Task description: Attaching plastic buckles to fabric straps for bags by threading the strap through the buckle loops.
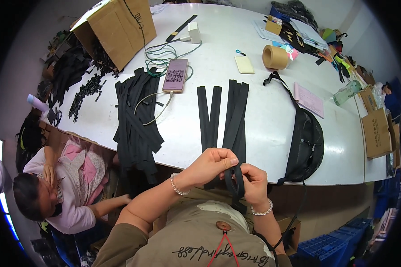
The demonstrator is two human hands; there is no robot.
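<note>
"Head view on my monitor: what have the hands got?"

"Left hand (214,162) has thumb and finger pinched together at the top of a black strap (240,186); the right hand (255,183) has its fingers curled around the strap's right side. It bends into a loop at the near edge of the counter (178,138), with flat straps (237,118) lying just beyond."

"Which step would you call it?"

"I'd judge it's shaping that one strap by hand. Where its ends sit, I can't tell from here."

"And the next move?"

"To my mind it calls for a firm pinch on both sides, so the loop doesn't twist."

"Any writing I should log?"

"Loose dark script across the shirt (178,227), a square code on the phone (175,76) at the left, printed characters on the cardboard box (377,133) at the far right. I can make out no label on the looped strap."
</note>
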